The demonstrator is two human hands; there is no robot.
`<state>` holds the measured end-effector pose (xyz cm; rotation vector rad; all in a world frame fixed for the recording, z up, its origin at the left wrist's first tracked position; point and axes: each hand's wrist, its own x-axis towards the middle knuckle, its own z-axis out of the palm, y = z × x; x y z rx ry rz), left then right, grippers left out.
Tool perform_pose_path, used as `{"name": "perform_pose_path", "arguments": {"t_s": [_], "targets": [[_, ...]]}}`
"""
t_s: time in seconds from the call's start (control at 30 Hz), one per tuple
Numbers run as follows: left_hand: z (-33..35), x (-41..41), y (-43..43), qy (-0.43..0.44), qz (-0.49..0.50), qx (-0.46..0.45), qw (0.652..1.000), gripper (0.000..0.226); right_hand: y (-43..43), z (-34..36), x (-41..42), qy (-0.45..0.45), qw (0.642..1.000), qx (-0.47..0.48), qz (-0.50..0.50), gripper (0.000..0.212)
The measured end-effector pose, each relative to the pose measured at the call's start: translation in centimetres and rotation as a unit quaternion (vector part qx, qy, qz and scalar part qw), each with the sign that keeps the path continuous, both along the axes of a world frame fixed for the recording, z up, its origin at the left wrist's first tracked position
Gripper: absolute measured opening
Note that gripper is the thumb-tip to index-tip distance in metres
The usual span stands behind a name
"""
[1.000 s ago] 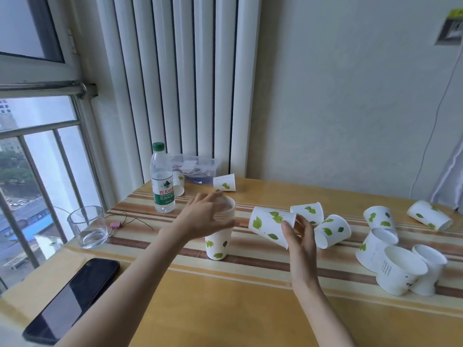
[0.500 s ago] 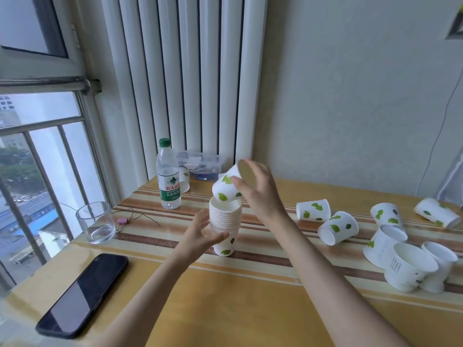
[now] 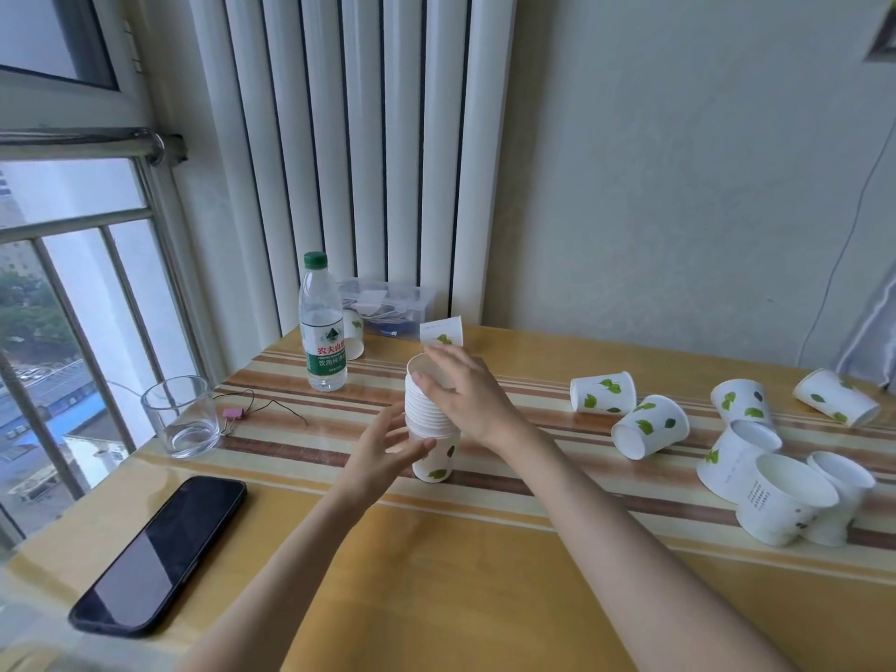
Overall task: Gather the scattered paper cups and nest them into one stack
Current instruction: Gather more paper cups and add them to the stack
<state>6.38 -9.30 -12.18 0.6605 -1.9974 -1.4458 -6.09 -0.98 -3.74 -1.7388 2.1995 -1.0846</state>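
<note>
A stack of white paper cups with green leaves [image 3: 428, 424] stands upright on the striped table runner [image 3: 533, 482] at the middle. My left hand [image 3: 383, 446] grips its lower part from the left. My right hand [image 3: 460, 395] lies over the rim and right side of the stack, fingers curled around it. Several loose cups lie on their sides at the right, among them one [image 3: 602, 391], another [image 3: 649, 425] and a cluster [image 3: 785, 497]. One more cup [image 3: 441, 330] lies behind the stack, and another [image 3: 353, 333] stands behind the bottle.
A water bottle [image 3: 322, 327] stands back left, a clear plastic box [image 3: 388, 308] behind it. A drinking glass [image 3: 178, 415] and a pink clip with a cord [image 3: 232, 413] sit at the left. A black phone [image 3: 160, 550] lies near the front left edge.
My right hand brought a cup from the right over to the stack and pushed it down into the top. My left hand dropped from the rim to the stack's lower side.
</note>
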Motion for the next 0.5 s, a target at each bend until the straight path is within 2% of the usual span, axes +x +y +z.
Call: {"name": "perform_pose_path", "arguments": {"t_s": [0.1, 0.17, 0.23, 0.33, 0.5], "targets": [[0.8, 1.2, 0.5, -0.007, 0.056, -0.029, 0.998, 0.069, 1.3, -0.2, -0.3, -0.099, 0.993, -0.063, -0.008, 0.055], [1.6, 2.3, 1.5, 0.023, 0.114, -0.081, 0.990, 0.055, 3.3, -1.0, -1.2, -0.154, 0.982, -0.102, -0.040, 0.048], [2.5, 3.3, 3.5, 0.068, 0.132, -0.129, 0.981, 0.041, 5.9, -2.3, -2.7, -0.178, 0.974, -0.114, -0.085, 0.042], [3.0, 2.8, 6.7, 0.092, 0.085, -0.151, 0.980, 0.033, 9.9, -4.4, -5.4, -0.178, 0.965, -0.122, -0.146, 0.030], [2.1, -2.9, 9.4, 0.054, -0.031, -0.132, 0.989, 0.031, 14.5, -6.1, -10.1, -0.160, 0.937, -0.161, -0.264, 0.017]]}}
